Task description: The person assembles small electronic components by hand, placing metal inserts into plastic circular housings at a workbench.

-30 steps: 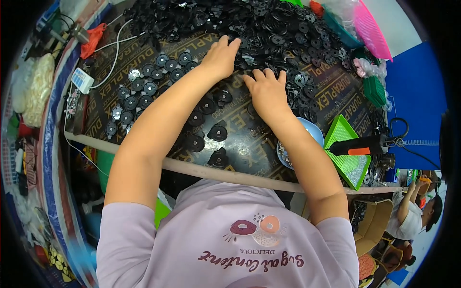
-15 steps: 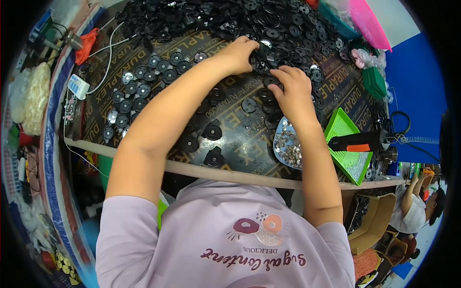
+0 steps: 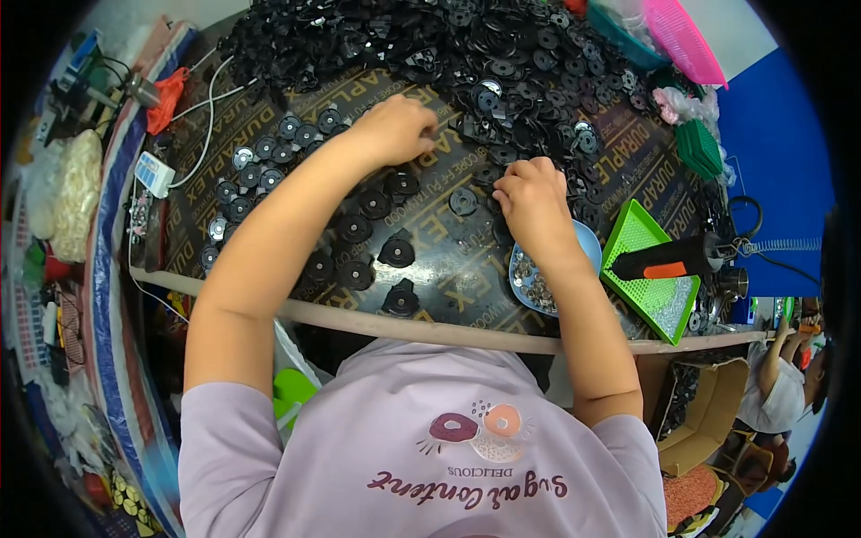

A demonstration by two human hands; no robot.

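Above the dark printed board (image 3: pixel 448 269), my left hand (image 3: pixel 395 130) hovers left of the black parts pile, its fingers loosely curled. Thumb and fingertips look slightly apart, with nothing visible between them. My right hand (image 3: pixel 535 202) bends its fingers together over the pile's near edge, beside the blue tray; whatever they pinch is hidden. The blue tray (image 3: pixel 587 240) holds small metal pieces (image 3: pixel 534 282), partly covered by my right forearm. One grey-centred disc (image 3: pixel 464 202) lies left of my right fingertips. Several black round parts (image 3: pixel 395 252) sit spaced out nearer me.
A large heap of black parts (image 3: pixel 359 40) spans the far side. More discs (image 3: pixel 269 179) lie in rows at left. A green basket (image 3: pixel 641 233) stands at right, with a black-and-orange tool (image 3: pixel 668 260) hanging over it. A white power strip (image 3: pixel 153 174) lies at far left.
My left hand has moved left, away from the heap. My right hand has shifted slightly nearer to me and its fingers have drawn together. More of the spaced round parts show.
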